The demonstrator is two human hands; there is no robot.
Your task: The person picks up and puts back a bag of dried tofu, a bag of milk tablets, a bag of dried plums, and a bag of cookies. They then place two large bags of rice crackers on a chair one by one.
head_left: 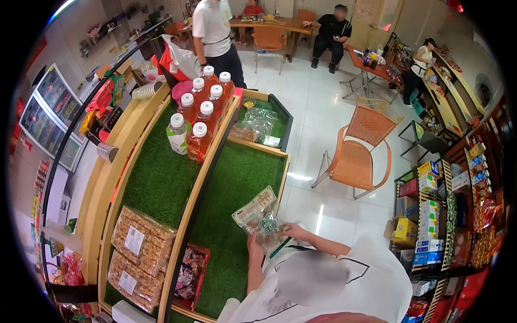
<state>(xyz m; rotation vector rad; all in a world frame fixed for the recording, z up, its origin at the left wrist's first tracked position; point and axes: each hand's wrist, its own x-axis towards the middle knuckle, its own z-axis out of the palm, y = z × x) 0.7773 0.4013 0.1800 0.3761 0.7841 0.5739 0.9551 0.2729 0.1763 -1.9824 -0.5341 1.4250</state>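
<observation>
Over the green shelf [242, 175], left hand [255, 248] and right hand [294, 232] pinch a clear bag [264, 219] by its sides; it looks light, soft, slippery, best held along its edges

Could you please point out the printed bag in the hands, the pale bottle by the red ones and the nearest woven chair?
Printed bag [265, 222], head view: middle of its printed face.
Pale bottle [176, 139], head view: its label.
Nearest woven chair [355, 158], head view: its seat.

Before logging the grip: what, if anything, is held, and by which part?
A clear rectangular plastic packet with green round prints, held by its nearer half: left hand on the left edge, right hand on the right.
</observation>
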